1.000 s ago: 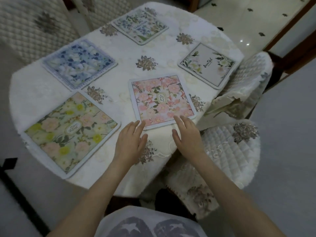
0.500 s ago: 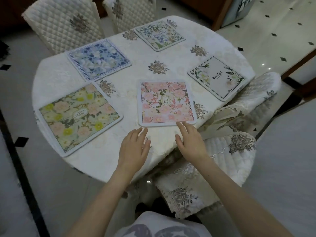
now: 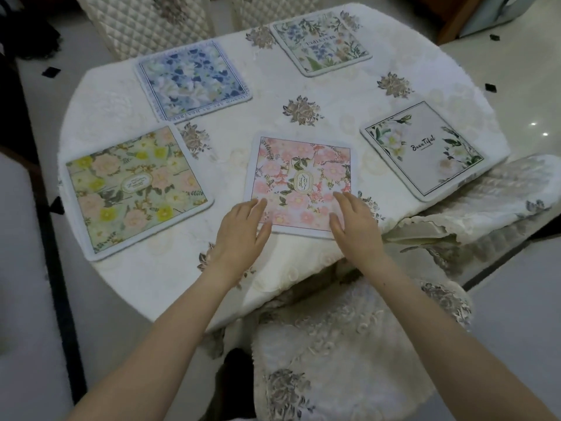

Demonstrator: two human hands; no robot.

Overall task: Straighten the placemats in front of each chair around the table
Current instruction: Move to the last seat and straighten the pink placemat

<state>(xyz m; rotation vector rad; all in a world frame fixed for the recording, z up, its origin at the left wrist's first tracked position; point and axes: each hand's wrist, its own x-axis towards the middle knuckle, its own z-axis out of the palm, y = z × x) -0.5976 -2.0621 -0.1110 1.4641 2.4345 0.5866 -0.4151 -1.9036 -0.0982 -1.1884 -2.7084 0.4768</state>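
Several floral placemats lie on a round table under a white embroidered cloth [image 3: 303, 86]. The pink placemat [image 3: 300, 180] is nearest me, slightly skewed. My left hand [image 3: 241, 229] rests flat with spread fingers on its near left corner. My right hand [image 3: 355, 224] lies flat on its near right corner. Neither hand grips anything. A yellow-and-pink placemat [image 3: 133, 189] is at the left, a blue one [image 3: 192, 79] behind it, a blue-green one [image 3: 321, 41] at the far side, and a white one with dark script [image 3: 422, 150] at the right.
Quilted cream chairs surround the table: one [image 3: 349, 344] just below my hands, one [image 3: 491, 202] at the right, two backs [image 3: 142, 22] at the far side. Tiled floor lies around.
Both hands slid forward from the tablecloth at the pink placemat's near edge onto its near corners. The camera view has shifted and moved closer to the table.
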